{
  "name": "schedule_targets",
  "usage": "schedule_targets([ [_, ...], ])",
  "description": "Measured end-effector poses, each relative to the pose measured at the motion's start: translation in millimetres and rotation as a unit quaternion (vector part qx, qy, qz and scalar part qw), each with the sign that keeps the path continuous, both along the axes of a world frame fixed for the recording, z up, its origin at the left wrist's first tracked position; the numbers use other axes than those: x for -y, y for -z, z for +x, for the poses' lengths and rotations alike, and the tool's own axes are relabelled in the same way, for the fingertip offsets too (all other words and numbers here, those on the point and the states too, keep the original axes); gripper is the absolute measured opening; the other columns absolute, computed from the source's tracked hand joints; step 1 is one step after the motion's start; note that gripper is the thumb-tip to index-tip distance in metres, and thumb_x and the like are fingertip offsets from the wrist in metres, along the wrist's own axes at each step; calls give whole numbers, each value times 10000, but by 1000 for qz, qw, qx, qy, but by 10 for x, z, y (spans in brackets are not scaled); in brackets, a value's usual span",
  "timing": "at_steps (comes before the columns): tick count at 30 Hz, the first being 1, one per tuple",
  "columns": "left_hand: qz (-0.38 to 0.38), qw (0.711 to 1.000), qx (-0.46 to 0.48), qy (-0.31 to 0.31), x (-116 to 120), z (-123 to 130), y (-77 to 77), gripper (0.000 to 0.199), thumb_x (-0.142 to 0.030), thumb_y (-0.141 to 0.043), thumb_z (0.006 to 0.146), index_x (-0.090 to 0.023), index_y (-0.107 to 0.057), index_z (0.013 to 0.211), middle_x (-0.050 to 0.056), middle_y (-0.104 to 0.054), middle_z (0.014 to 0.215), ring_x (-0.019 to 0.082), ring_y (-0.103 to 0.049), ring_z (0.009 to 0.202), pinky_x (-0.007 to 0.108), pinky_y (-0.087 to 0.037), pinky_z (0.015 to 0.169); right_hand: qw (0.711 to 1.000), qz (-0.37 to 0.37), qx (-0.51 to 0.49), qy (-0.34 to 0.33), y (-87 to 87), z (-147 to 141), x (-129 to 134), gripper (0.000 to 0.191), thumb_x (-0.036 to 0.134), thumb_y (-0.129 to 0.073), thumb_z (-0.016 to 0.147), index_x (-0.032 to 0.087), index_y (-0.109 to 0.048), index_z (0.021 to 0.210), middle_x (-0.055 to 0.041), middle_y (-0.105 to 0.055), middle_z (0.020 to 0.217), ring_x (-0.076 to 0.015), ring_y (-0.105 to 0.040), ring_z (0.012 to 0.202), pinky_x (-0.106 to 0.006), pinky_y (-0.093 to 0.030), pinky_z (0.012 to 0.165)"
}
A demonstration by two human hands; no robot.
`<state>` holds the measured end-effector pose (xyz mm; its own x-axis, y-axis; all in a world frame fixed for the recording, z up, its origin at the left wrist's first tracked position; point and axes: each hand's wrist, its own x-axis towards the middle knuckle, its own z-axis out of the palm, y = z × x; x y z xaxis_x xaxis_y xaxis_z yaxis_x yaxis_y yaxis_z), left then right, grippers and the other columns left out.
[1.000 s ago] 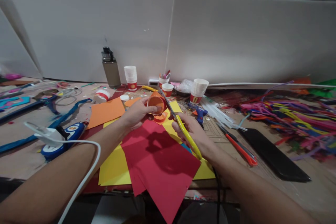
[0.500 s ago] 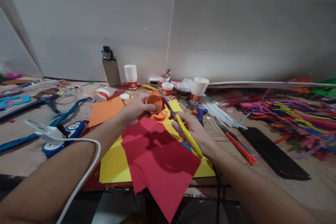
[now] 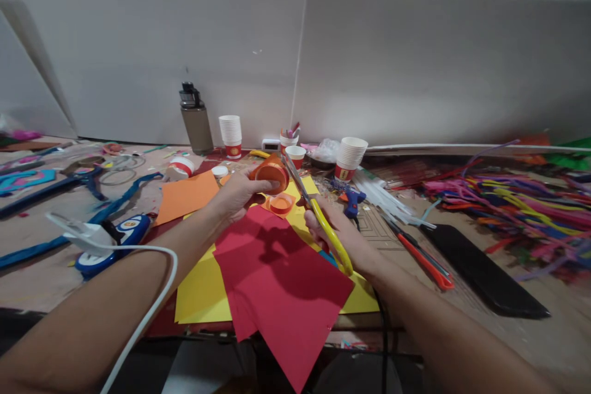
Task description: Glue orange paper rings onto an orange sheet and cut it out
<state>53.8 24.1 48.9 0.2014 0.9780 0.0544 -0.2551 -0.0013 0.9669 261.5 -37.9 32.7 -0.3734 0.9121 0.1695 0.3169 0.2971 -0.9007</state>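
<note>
An orange paper-covered cup (image 3: 271, 176) is tilted in my left hand (image 3: 241, 196), its round opening facing me, fingers wrapped at its left side. My right hand (image 3: 332, 225) grips yellow-handled scissors (image 3: 329, 228), whose metal blades point up and left, close to the cup's right side. Beneath the cup, a small orange ring-like piece (image 3: 281, 204) lies on the papers. Red sheets (image 3: 286, 283) spread below both hands, over yellow sheets (image 3: 203, 289). An orange sheet (image 3: 187, 196) lies to the left.
Behind stand a bottle (image 3: 196, 126), stacked paper cups (image 3: 230, 134) and another stack (image 3: 351, 157). Rightward lie a blue glue gun (image 3: 353, 198), a red-handled tool (image 3: 427, 261), a black phone-like slab (image 3: 482, 271) and colourful pipe cleaners (image 3: 521, 209). A white cable (image 3: 172, 271) crosses my left forearm.
The cup has turned slightly and moved a little left, and the scissor blades stand a little more upright. More of the orange piece beneath the cup shows.
</note>
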Motion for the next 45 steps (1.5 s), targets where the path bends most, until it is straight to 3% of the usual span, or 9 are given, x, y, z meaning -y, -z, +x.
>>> schedule_targets([
  [7, -12, 999, 51, 4, 29, 35, -6, 255, -130, -774, 551, -152, -685, 789, -1, -669, 742, 95, -574, 653, 188, -409, 553, 1000, 7, 19, -14, -67, 10, 16, 287, 511, -510, 899, 232, -447, 867, 55, -388, 703, -98, -360, 575, -234, -314, 518],
  [11, -21, 998, 56, 21, 42, 65, -10, 224, -121, -759, 552, -140, -668, 756, -13, -636, 686, 76, -529, 591, 185, -377, 527, 1000, -1, 2, -8, -14, 11, 3, 282, 506, -504, 891, 236, -437, 850, 60, -369, 682, -97, -345, 553, -233, -296, 499],
  [29, -23, 995, 71, 59, 72, 96, 44, 214, -163, -780, 602, -141, -683, 791, -2, -664, 746, 93, -587, 682, 208, -466, 668, 1000, -4, 5, 21, 31, 6, -4, 330, 564, -494, 896, 238, -486, 945, 68, -385, 638, -96, -370, 519, -232, -299, 479],
  [45, -41, 994, 89, 55, 55, 98, 87, 220, -148, -781, 601, -154, -675, 793, -18, -661, 748, 84, -593, 677, 200, -473, 637, 1000, 2, 6, 26, 34, -7, -14, 288, 509, -534, 882, 234, -459, 840, 63, -370, 646, -94, -354, 526, -235, -283, 483],
])
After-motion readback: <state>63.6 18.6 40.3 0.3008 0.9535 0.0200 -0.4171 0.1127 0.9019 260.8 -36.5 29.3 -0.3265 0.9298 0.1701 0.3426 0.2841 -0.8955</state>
